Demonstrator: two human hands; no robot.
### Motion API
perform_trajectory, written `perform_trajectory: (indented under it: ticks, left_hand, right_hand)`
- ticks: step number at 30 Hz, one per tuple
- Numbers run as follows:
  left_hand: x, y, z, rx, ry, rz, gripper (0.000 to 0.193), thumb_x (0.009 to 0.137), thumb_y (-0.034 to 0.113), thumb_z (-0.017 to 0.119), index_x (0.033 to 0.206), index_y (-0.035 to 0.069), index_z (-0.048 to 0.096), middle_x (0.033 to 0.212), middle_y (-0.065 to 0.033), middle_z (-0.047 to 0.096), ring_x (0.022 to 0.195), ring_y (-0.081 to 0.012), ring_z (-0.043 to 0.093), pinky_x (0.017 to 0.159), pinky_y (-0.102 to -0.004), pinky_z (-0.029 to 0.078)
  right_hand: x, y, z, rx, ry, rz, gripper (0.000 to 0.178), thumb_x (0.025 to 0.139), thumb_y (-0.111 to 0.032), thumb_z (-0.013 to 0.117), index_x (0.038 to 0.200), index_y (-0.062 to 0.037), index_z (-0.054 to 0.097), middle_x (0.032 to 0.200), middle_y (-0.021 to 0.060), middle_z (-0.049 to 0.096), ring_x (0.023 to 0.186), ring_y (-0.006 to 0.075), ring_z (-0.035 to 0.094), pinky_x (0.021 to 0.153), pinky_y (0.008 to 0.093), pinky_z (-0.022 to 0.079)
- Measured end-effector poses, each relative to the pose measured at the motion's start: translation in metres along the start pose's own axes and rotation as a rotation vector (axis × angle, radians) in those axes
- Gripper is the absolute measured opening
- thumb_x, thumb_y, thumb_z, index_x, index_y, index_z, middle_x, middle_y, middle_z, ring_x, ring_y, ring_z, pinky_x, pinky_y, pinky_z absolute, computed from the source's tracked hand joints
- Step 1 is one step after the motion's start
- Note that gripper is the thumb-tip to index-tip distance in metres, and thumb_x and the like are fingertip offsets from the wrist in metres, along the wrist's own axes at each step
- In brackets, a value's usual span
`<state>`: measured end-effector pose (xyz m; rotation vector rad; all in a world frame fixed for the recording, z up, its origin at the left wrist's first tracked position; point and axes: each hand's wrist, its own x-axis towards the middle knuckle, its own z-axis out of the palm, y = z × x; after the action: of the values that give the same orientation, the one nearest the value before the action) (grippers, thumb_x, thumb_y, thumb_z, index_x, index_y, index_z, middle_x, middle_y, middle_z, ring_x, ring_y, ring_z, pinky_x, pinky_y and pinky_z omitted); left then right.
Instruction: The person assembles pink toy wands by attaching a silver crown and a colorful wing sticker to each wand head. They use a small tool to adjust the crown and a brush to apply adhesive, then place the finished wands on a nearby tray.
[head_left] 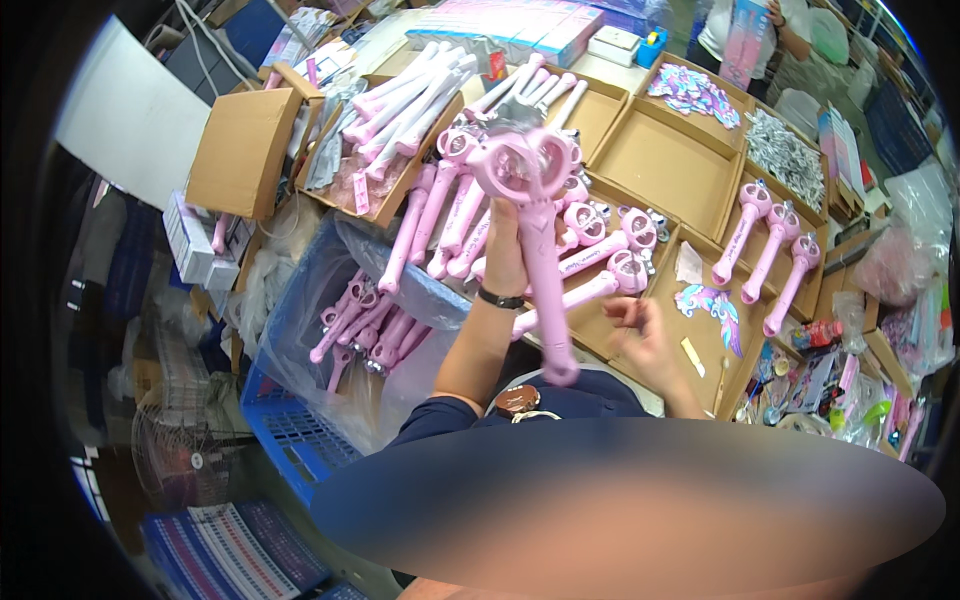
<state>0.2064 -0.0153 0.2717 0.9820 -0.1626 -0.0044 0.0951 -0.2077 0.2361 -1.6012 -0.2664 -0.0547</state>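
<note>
My left hand point(508, 250) is closed round the handle of a pink toy wand point(549, 290), held up toward me. The wand has a rounded, ring-shaped head with openings and tilts with its handle end low. Right of it, my right hand point(648, 345) hovers with half-bent fingers apart; I see nothing in it. Beneath my hands, more pink wands point(600, 262) with silvery parts at their heads lie piled together. Beside my right hand are purple-and-blue wing-shaped pieces point(712, 312) and a pale strip point(692, 356) in a cardboard tray point(668, 388).
A blue crate point(282, 395), lined with clear plastic, holds several pink wands at left. White-and-pink sticks point(415, 105) fill a box behind. Three wands point(782, 250) lie in a tray at right, near silvery small parts point(785, 155). Another person point(790, 40) stands at the back right.
</note>
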Motion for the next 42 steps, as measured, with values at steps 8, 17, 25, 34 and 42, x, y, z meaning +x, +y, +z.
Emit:
perform_trajectory:
  ticks: [8, 17, 25, 34, 42]
  left_hand:
    - [-0.010, -0.018, 0.017, -0.172, -0.218, -0.093, 0.065, 0.076, -0.007, 0.060, 0.129, 0.011, 0.026, 0.112, -0.0111, 0.050, 0.086, -0.0171, 0.058, 0.071, -0.0320, 0.052]
    - [-0.013, -0.023, 0.009, -0.067, -0.315, -0.099, 0.061, 0.075, -0.007, 0.058, 0.128, 0.007, 0.032, 0.110, -0.0088, 0.051, 0.091, -0.0143, 0.055, 0.078, -0.0305, 0.049]
    - [-0.015, -0.020, 0.008, -0.046, -0.282, -0.095, 0.048, 0.082, 0.016, 0.059, 0.124, 0.000, 0.042, 0.101, -0.0116, 0.056, 0.090, -0.0173, 0.056, 0.080, -0.0313, 0.047]
    - [-0.004, -0.019, 0.011, -0.154, -0.285, 0.014, 0.065, 0.081, 0.041, 0.063, 0.125, -0.002, 0.041, 0.119, -0.0152, 0.054, 0.093, -0.0219, 0.060, 0.082, -0.0367, 0.050]
    - [-0.018, -0.024, 0.019, -0.140, -0.287, -0.093, 0.048, 0.080, 0.006, 0.060, 0.122, 0.001, 0.038, 0.105, -0.0133, 0.055, 0.081, -0.0190, 0.057, 0.071, -0.0335, 0.050]
  right_hand:
    - [-0.023, 0.058, 0.038, -0.109, 0.085, -0.134, 0.047, 0.069, -0.007, 0.072, 0.093, -0.0041, 0.032, 0.108, 0.0198, 0.054, 0.075, 0.0215, 0.055, 0.062, 0.0318, 0.047]
    - [-0.027, 0.067, 0.041, -0.150, 0.123, -0.245, 0.047, 0.068, -0.006, 0.073, 0.093, -0.0051, 0.032, 0.107, 0.0217, 0.053, 0.067, 0.0218, 0.053, 0.056, 0.0279, 0.044]
    - [-0.031, 0.063, 0.037, -0.236, 0.094, -0.225, 0.047, 0.068, -0.007, 0.073, 0.092, -0.0054, 0.033, 0.105, 0.0214, 0.056, 0.064, 0.0221, 0.053, 0.055, 0.0292, 0.044]
    - [-0.025, 0.063, 0.037, -0.233, 0.116, -0.316, 0.047, 0.068, -0.008, 0.074, 0.093, -0.0056, 0.035, 0.080, 0.0110, 0.051, 0.054, 0.0187, 0.049, 0.048, 0.0287, 0.041]
    - [-0.028, 0.072, 0.033, -0.229, 0.120, -0.268, 0.046, 0.068, -0.010, 0.075, 0.091, -0.0063, 0.035, 0.074, 0.0065, 0.049, 0.051, 0.0143, 0.045, 0.046, 0.0272, 0.039]
